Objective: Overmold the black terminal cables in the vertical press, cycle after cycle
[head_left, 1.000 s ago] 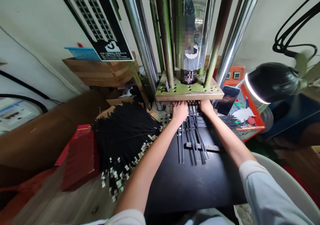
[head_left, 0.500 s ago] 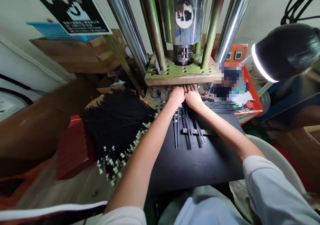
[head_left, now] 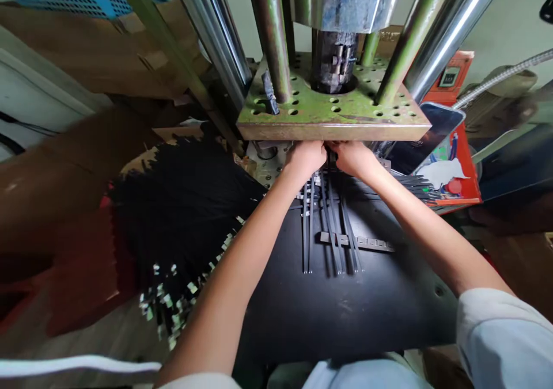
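Note:
My left hand [head_left: 306, 157] reaches under the front edge of a green press plate [head_left: 332, 129], its fingers curled and mostly hidden. Close beside it, my right hand [head_left: 356, 158] is closed too, fingertips bunched beneath the same edge. What either one grips does not show clearly. Several thin black strips [head_left: 334, 222] with small bright tips run from between the hands toward me over the black table [head_left: 341, 308]. Some of them lie across a notched metal bar [head_left: 371, 244].
To the left lies a big bundle of black strips [head_left: 185, 187] with pale ends, near a red box [head_left: 86, 268]. Steel columns [head_left: 458, 31] flank the press. A phone [head_left: 427, 135] leans by an orange tray [head_left: 470, 176] on the right. More strips [head_left: 410, 186] lie before it.
My view has moved closer to the press, and the lamp head has mostly left the picture. My hands have drawn slightly apart, still at the plate's front edge.

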Motion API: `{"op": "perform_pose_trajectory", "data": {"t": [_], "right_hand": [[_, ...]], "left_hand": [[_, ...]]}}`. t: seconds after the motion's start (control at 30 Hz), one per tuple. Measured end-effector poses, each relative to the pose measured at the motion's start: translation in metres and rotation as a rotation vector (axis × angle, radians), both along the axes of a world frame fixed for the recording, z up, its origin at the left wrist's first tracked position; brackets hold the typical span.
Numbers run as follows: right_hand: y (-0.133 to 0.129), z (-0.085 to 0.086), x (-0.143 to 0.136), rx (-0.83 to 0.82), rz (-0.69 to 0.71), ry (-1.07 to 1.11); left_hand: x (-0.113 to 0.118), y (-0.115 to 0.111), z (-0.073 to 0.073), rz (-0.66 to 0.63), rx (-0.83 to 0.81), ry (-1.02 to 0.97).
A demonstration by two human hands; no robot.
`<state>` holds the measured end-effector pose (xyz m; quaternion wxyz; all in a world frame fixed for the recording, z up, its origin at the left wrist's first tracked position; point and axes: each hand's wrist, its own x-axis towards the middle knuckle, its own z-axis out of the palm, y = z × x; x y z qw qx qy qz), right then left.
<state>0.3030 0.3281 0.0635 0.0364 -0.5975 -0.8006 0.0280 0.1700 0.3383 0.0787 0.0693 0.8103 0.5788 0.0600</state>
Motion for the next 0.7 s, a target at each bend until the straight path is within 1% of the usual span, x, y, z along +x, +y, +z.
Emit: {"op": "perform_pose_trajectory", "data": {"t": [0.07, 0.13, 0.2, 0.23, 0.27, 0.3, 0.33, 0.37, 0.4, 0.43, 0.47, 0.5, 0.53, 0.6, 0.63, 0.67, 0.7], "right_hand": [[0.005, 0.004, -0.002, -0.008, -0.026, 0.005], [0.007, 0.012, -0.006, -0.019, -0.028, 0.017], [0.000, 0.024, -0.008, -0.034, 0.002, 0.039], [-0.009, 0.031, -0.007, -0.039, 0.029, 0.054], [-0.021, 0.038, -0.004, -0.036, 0.063, 0.072], [-0.039, 0.044, 0.001, -0.029, 0.101, 0.090], [-0.061, 0.048, 0.007, -0.018, 0.141, 0.107], [-0.086, 0.047, 0.015, -0.002, 0.185, 0.122], [-0.114, 0.042, 0.024, 0.008, 0.222, 0.132], [-0.140, 0.032, 0.034, 0.018, 0.245, 0.137], [-0.165, 0.017, 0.045, 0.029, 0.259, 0.140], [-0.186, 0.000, 0.055, 0.054, 0.252, 0.156], [-0.202, -0.018, 0.064, 0.119, 0.195, 0.219], [-0.224, -0.049, 0.076, 0.223, 0.074, 0.249], [-0.230, -0.060, 0.077, 0.245, 0.044, 0.263], [-0.235, -0.067, 0.076, 0.242, 0.042, 0.273], [-0.239, -0.071, 0.073, 0.220, 0.065, 0.288]], "left_hand": [[0.002, 0.002, -0.001, 0.006, -0.010, -0.020], [0.003, 0.001, 0.001, -0.013, -0.023, -0.029], [0.001, -0.006, 0.007, -0.053, -0.035, -0.034], [-0.003, -0.014, 0.011, -0.073, -0.037, -0.037], [-0.010, -0.027, 0.015, -0.090, -0.034, -0.036], [-0.021, -0.045, 0.019, -0.109, -0.028, -0.046], [-0.035, -0.068, 0.022, -0.122, -0.019, -0.059], [-0.052, -0.095, 0.023, -0.139, -0.017, -0.079], [-0.071, -0.126, 0.021, -0.180, -0.028, -0.170], [-0.092, -0.158, 0.015, -0.210, -0.043, -0.243], [-0.112, -0.191, 0.006, -0.191, -0.034, -0.291], [-0.131, -0.224, -0.006, -0.140, 0.006, -0.316], [-0.148, -0.254, -0.019, -0.074, 0.065, -0.320], [-0.173, -0.305, -0.046, 0.037, 0.227, -0.290], [-0.181, -0.325, -0.059, 0.050, 0.286, -0.253], [-0.187, -0.340, -0.071, 0.032, 0.328, -0.200], [-0.190, -0.351, -0.081, 0.013, 0.373, -0.147]]}}
